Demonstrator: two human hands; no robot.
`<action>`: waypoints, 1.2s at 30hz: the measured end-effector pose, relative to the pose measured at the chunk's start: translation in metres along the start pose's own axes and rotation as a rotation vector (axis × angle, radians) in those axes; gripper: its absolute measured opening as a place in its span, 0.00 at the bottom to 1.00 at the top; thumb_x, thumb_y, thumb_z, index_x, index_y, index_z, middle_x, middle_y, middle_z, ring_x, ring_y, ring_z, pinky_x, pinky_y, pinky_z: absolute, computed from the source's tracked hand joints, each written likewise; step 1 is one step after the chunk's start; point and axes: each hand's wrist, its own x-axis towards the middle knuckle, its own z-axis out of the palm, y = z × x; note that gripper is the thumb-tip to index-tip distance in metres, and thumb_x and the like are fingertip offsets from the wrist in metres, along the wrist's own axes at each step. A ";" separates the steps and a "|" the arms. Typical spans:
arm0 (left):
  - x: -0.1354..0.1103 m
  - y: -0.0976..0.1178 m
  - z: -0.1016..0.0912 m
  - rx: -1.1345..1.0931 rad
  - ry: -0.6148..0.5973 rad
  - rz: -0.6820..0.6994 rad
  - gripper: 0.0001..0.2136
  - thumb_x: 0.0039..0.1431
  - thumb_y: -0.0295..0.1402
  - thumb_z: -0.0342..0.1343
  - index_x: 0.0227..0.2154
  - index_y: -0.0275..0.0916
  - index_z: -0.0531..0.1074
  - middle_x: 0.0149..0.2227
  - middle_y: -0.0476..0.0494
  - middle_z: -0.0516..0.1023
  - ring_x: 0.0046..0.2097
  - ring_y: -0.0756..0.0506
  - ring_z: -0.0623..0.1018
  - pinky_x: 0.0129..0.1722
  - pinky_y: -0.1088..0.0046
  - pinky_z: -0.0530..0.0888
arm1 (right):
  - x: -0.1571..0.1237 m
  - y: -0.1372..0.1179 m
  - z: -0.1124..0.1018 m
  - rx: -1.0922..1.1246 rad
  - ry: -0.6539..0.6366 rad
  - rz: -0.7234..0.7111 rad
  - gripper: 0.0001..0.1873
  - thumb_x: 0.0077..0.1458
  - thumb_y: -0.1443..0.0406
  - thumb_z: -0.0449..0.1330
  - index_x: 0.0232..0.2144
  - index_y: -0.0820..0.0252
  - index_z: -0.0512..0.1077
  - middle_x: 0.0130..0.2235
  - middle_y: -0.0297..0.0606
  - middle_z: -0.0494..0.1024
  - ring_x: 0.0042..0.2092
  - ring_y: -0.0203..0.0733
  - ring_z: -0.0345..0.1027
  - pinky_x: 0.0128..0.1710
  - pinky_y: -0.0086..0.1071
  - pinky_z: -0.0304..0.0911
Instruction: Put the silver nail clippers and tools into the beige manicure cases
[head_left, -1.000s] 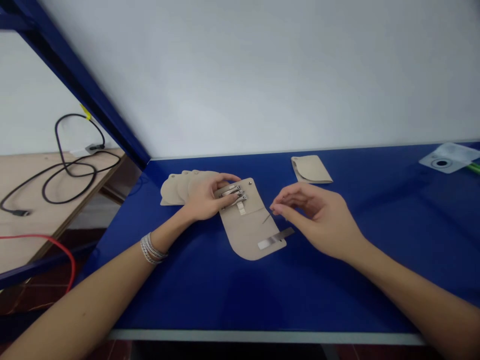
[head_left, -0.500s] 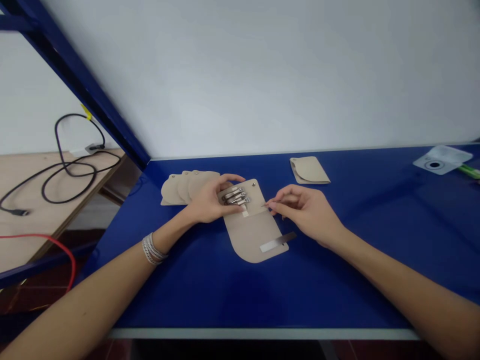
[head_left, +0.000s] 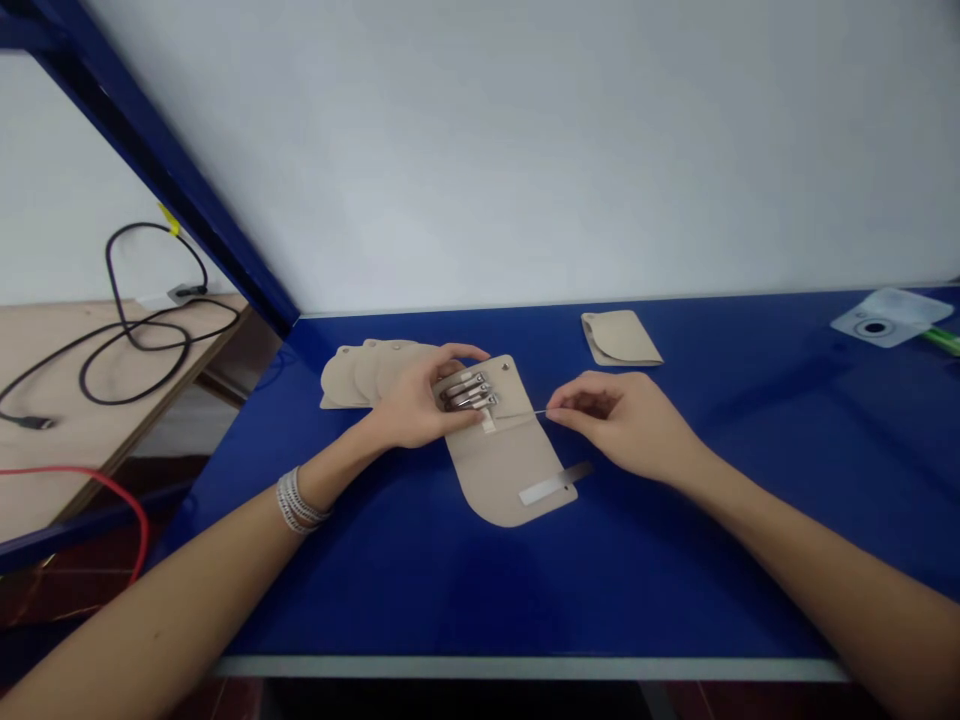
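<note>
An opened beige case (head_left: 510, 470) lies on the blue table. My left hand (head_left: 416, 405) is closed around its left side, thumb in front and fingers behind. Several metal nail clippers (head_left: 469, 392) sit in the case beside my left thumb. My right hand (head_left: 615, 418) pinches the end of a thin metal stick (head_left: 529, 413) between thumb and fingertips. The stick's other end lies across the case near its fold; its exact kind is too small to tell. A flat metal strip (head_left: 555, 484) rests across the lower right of the case.
Several folded beige cases (head_left: 349, 378) overlap behind my left hand. Another folded case (head_left: 622, 337) lies at the back. A translucent piece with a dark round centre (head_left: 874, 328) and a green item (head_left: 943, 340) are far right. Black cable (head_left: 154, 345) coils on a wooden table at left.
My right hand has moved slightly right, and more of the thin stick now shows between its fingertips and the case. My left hand and the case have barely moved.
</note>
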 end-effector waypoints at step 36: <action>-0.003 0.005 0.009 -0.117 -0.084 -0.046 0.30 0.49 0.31 0.64 0.55 0.39 0.61 0.36 0.44 0.74 0.35 0.48 0.74 0.32 0.73 0.72 | -0.007 -0.004 0.018 -0.025 0.009 -0.137 0.06 0.48 0.65 0.65 0.31 0.53 0.80 0.30 0.32 0.74 0.25 0.30 0.62 0.26 0.28 0.59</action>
